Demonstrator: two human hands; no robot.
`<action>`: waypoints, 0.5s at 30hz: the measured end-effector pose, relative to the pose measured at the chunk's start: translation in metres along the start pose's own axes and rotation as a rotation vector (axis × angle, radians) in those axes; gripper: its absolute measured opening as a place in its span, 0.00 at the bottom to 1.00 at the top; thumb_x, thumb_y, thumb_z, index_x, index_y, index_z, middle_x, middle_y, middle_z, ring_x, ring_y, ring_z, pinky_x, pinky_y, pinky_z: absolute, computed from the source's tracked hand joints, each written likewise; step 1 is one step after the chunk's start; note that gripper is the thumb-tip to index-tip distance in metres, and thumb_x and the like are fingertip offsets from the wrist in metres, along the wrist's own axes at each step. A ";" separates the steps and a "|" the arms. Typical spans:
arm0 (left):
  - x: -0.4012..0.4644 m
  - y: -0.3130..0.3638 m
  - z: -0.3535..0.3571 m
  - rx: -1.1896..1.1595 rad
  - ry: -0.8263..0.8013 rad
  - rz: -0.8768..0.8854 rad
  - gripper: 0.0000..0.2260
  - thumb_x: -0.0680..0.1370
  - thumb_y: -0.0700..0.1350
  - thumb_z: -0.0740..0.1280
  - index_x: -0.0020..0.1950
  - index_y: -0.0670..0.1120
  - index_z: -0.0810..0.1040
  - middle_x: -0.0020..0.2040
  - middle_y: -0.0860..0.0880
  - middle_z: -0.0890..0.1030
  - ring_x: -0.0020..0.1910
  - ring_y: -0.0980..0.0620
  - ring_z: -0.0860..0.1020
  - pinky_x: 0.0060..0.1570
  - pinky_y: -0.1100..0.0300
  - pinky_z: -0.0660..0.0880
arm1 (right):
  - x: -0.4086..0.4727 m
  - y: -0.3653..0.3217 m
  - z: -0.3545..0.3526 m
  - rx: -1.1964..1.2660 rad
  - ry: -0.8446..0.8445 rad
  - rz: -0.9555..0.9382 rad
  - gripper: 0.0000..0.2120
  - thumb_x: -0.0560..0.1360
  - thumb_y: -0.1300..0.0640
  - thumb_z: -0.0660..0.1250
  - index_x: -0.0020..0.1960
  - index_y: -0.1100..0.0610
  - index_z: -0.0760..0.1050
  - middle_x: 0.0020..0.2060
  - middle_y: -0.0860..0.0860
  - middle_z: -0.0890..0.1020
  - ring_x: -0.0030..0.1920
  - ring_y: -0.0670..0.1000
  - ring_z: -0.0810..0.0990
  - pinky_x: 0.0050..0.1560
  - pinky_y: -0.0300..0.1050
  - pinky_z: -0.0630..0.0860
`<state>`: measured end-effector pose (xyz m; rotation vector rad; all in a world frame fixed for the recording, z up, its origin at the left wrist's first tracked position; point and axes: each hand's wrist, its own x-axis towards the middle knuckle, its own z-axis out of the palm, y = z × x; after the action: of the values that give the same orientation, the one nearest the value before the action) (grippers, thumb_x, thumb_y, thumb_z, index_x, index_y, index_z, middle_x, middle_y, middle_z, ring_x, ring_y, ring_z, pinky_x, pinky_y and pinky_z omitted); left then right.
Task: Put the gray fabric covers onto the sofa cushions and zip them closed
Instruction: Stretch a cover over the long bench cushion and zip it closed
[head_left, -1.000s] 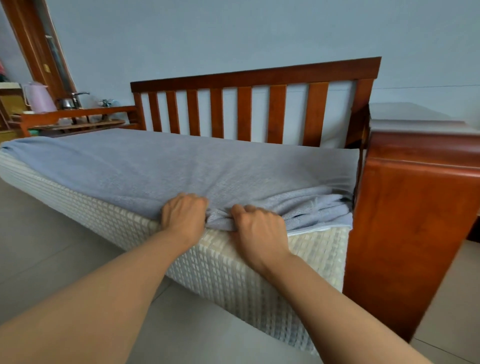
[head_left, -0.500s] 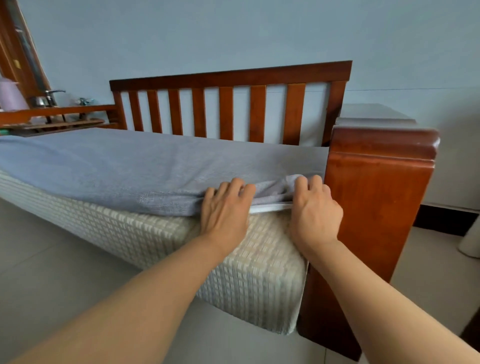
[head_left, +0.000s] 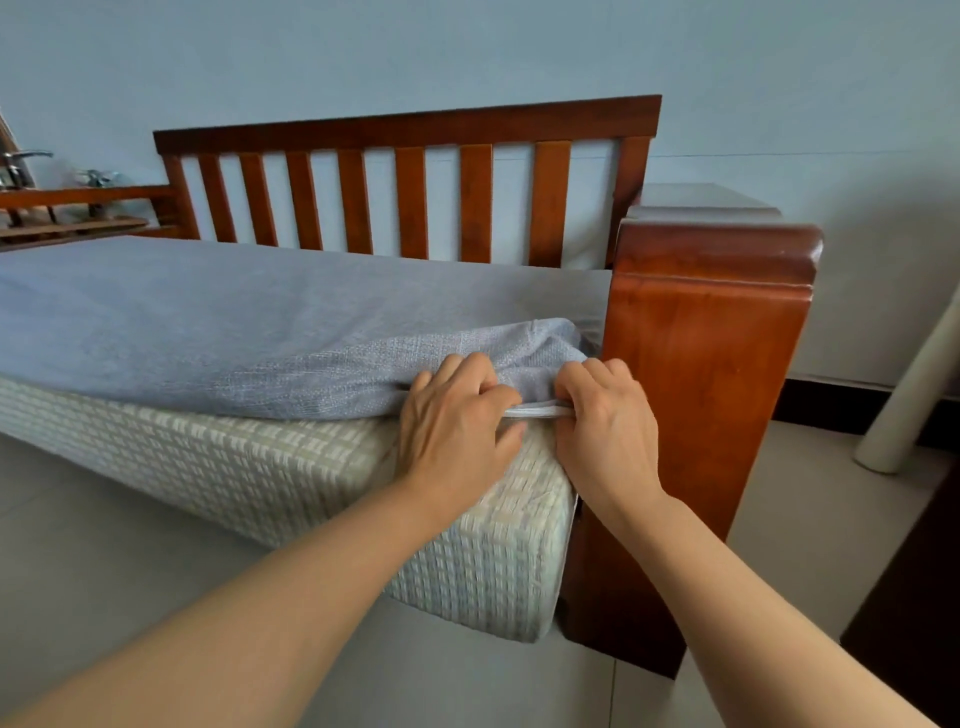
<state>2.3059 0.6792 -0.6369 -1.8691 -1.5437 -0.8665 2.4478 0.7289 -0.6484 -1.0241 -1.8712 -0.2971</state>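
Down low in the frame I see two bare arms reaching up to the middle. My left hand (head_left: 457, 415) lies on the front edge of the sofa cushion (head_left: 311, 478), its fingers curled round the hem of the gray fabric cover (head_left: 234, 332). My right hand (head_left: 605, 415) is just beside it, and its grip pinches the same hem, with a pale strip of the edge pulled tight between the two hands. The cushion is cream with a woven check, and its near corner sticks out toward me. The cover lies over the top of the cushion, bunched up at the right corner. Just right of my hands stands the wooden armrest (head_left: 711, 364). Farther back, the slatted wooden backrest (head_left: 410, 182) stands against a pale blue wall (head_left: 467, 47).
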 end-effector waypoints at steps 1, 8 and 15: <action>-0.003 0.002 0.001 -0.027 -0.005 -0.037 0.09 0.67 0.51 0.69 0.42 0.49 0.82 0.41 0.52 0.74 0.43 0.49 0.73 0.42 0.57 0.63 | 0.000 0.000 0.000 0.069 -0.021 0.013 0.10 0.61 0.68 0.61 0.34 0.55 0.64 0.29 0.49 0.69 0.33 0.54 0.68 0.28 0.43 0.59; -0.020 0.020 -0.001 -0.089 0.022 -0.172 0.04 0.65 0.48 0.63 0.36 0.53 0.68 0.36 0.57 0.72 0.41 0.51 0.72 0.44 0.56 0.60 | -0.034 -0.019 -0.013 0.312 -0.034 0.097 0.11 0.66 0.62 0.67 0.35 0.54 0.63 0.28 0.49 0.67 0.29 0.51 0.65 0.28 0.46 0.62; -0.026 0.020 -0.005 -0.128 0.045 -0.026 0.03 0.67 0.47 0.58 0.35 0.49 0.66 0.31 0.54 0.71 0.36 0.49 0.69 0.40 0.55 0.57 | -0.050 -0.028 -0.017 0.408 -0.006 0.162 0.12 0.64 0.65 0.63 0.35 0.53 0.61 0.28 0.47 0.66 0.31 0.48 0.62 0.29 0.42 0.60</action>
<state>2.3217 0.6560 -0.6542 -1.9083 -1.5205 -1.0341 2.4473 0.6748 -0.6750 -0.8846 -1.7461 0.1783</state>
